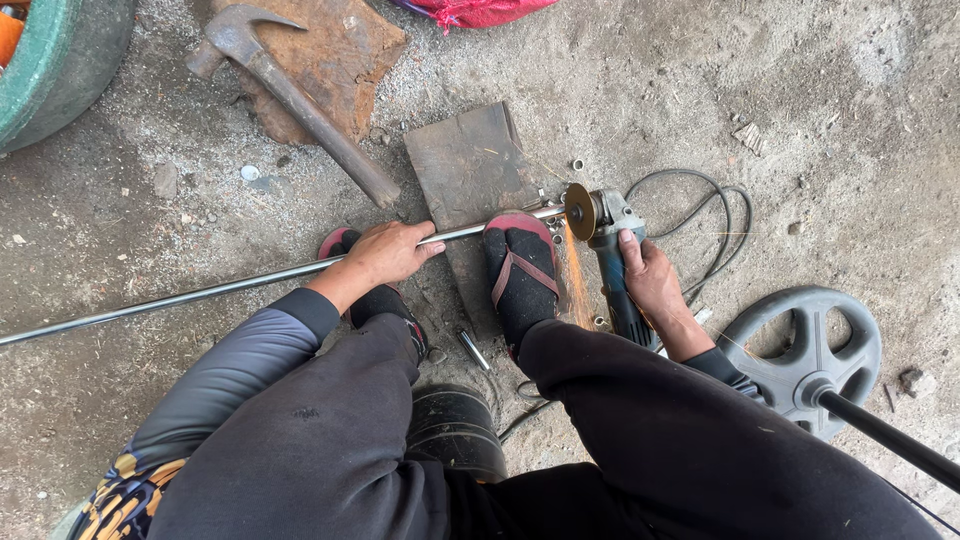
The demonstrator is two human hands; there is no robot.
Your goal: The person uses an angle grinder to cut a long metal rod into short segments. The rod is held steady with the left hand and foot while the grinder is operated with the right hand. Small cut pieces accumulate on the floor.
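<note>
1. Squatting over a rough grey concrete floor (850,120), gritty with dust and small chips; the person's dark-trousered legs fill the lower frame.
2. Left hand (385,252): grip wrapped over a thin steel rod (200,292), pressing it down, fingers curled around it.
3. Rod runs from the left frame edge, rising rightward, across a flat rusty metal plate (465,165) to the cutting point.
4. Right foot (520,270), in a dark sock and red-strapped sandal, rests on the rod just beside the cut; the left foot (375,295) sits near the left hand.
5. Right hand (650,280): grip closed tight around the body of a blue angle grinder (615,270); its disc (579,211) touches the rod's right end, with sparks falling toward the person.
6. Grinder's black cable (710,215) loops on the floor to the right of the tool.
7. Upper left: a claw hammer (300,100) lies across a rusted slab (340,50); a green round rim (60,70) sits at the corner.
8. Lower right: a grey weight plate (800,350) with a black bar (890,435) in its hub, near the right forearm.
9. Open floor lies to the upper right; the left side is crossed by the rod.
10. A short metal piece (473,350) lies between the feet.
</note>
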